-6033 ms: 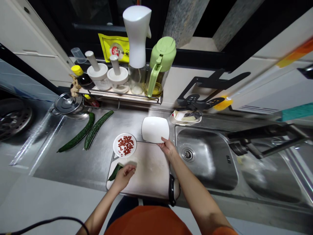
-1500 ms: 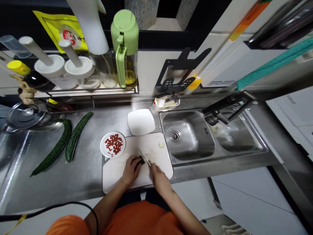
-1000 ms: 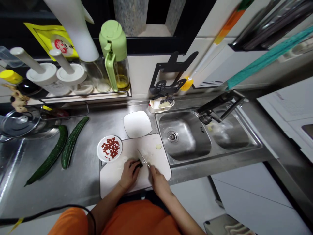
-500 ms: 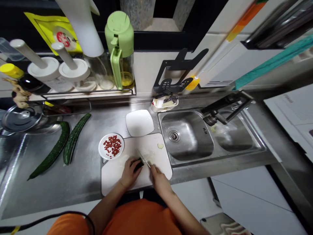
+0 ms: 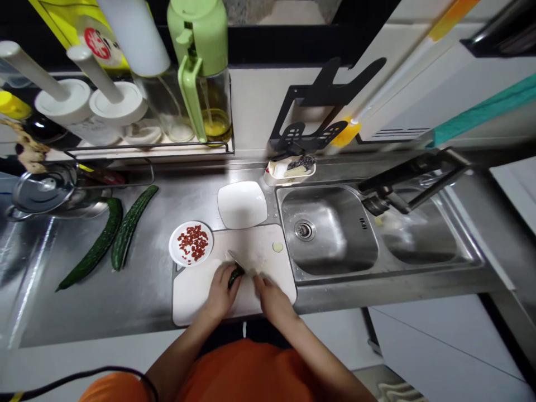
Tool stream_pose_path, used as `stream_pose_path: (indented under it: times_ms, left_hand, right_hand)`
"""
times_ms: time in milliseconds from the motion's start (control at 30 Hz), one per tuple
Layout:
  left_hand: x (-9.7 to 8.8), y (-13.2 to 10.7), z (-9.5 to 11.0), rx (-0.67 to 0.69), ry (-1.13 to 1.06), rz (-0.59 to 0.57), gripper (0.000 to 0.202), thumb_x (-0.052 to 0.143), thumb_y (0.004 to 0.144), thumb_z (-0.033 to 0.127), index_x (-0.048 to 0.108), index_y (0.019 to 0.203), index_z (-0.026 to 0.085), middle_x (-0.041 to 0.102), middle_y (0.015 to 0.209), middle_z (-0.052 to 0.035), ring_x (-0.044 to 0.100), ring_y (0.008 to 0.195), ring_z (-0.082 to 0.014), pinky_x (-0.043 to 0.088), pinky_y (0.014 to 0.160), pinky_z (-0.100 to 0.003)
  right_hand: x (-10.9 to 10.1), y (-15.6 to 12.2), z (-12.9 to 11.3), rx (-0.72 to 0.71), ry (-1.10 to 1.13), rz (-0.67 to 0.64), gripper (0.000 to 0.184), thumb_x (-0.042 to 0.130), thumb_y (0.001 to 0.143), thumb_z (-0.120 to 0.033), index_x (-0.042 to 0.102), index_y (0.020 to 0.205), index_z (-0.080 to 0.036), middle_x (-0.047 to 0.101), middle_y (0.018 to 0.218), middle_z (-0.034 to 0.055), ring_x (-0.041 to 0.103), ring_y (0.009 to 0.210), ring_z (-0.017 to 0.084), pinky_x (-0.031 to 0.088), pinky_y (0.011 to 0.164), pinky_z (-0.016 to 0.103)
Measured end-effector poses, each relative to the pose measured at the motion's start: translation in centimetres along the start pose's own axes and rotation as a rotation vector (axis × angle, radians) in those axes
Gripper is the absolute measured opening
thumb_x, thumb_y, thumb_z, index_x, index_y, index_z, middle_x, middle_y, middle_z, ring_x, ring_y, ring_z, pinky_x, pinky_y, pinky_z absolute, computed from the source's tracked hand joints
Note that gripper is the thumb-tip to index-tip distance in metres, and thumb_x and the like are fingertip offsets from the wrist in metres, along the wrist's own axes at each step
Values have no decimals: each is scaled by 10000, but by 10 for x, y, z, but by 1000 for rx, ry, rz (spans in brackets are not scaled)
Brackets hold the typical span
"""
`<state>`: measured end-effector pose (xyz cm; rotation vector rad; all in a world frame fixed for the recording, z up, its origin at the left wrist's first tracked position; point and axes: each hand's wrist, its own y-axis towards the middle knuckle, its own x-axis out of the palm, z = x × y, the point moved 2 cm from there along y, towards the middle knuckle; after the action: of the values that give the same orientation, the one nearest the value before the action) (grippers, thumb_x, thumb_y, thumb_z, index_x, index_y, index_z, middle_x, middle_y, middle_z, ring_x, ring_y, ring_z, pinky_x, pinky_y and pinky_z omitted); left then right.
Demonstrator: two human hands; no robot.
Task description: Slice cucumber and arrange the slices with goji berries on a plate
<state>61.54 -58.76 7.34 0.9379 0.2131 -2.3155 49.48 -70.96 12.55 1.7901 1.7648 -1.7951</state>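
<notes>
A short dark green piece of cucumber (image 5: 235,276) lies on the white cutting board (image 5: 196,304), with the fingers of my left hand (image 5: 221,290) wrapped over it. My right hand (image 5: 274,301) grips a knife (image 5: 238,260); its blade points up and left, right beside the cucumber piece. Part of the knife's handle is hidden in my fingers. Near the board's upper right corner lies a pale slice (image 5: 277,247). A round white plate of chopped red pieces (image 5: 192,244) overlaps the board's upper left corner.
Two whole cucumbers (image 5: 130,229) lie on the steel counter at left. Behind the board is a square white plate (image 5: 242,205). To the right are a double sink (image 5: 330,234) and a dark faucet (image 5: 402,181). A rack with a green oil jug (image 5: 201,72) and jars stands at the back.
The view has shifted slightly. The knife blade has turned to lie more across the cucumber piece's far end. Both hands stay on the board, holding the same things.
</notes>
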Motion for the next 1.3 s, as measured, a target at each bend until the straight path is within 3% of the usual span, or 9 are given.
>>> stream_pose_path:
  times_ms: [267, 633, 867, 1100, 1300]
  left_hand:
    - [1, -1, 13, -9, 55, 41, 274, 485, 864, 212, 567, 1125, 218, 578, 1142, -86, 531, 1105, -215, 457, 965, -437]
    - [6, -8, 23, -34, 134, 47, 288, 509, 848, 172, 572, 1124, 225, 603, 1118, -70, 544, 1078, -205, 453, 952, -413]
    - [6, -7, 18, 59, 163, 6, 239, 501, 853, 174, 583, 1071, 227, 648, 1011, -49, 580, 1000, -192, 449, 926, -393]
    - [6, -5, 16, 155, 199, 25, 121, 515, 840, 153, 599, 921, 182, 652, 819, -44, 600, 876, -184, 461, 887, -394]
    - [4, -1, 18, 166, 189, 52, 108, 523, 835, 142, 594, 914, 161, 647, 828, -54, 600, 857, -181, 476, 849, -375]
  right_hand:
    - [-2, 8, 9, -115, -71, 4, 552, 333, 793, 22, 426, 1277, -225, 603, 1015, 93, 586, 851, 201, 390, 655, 255]
    - [-10, 10, 22, -169, -83, -79, 534, 282, 827, -38, 422, 1314, -204, 620, 1015, 108, 601, 830, 205, 433, 652, 266]
    - [-22, -11, 20, -119, -69, -184, 636, 295, 774, 6, 340, 1363, -230, 601, 1030, 103, 618, 749, 207, 410, 564, 260]
    - [-31, -30, 15, -126, -106, -229, 584, 319, 803, -19, 322, 1357, -203, 587, 1044, 118, 625, 786, 206, 430, 612, 259]
    - [-31, -32, 12, -101, -135, -225, 579, 331, 788, -4, 336, 1331, -204, 593, 1021, 107, 632, 752, 190, 422, 584, 243]
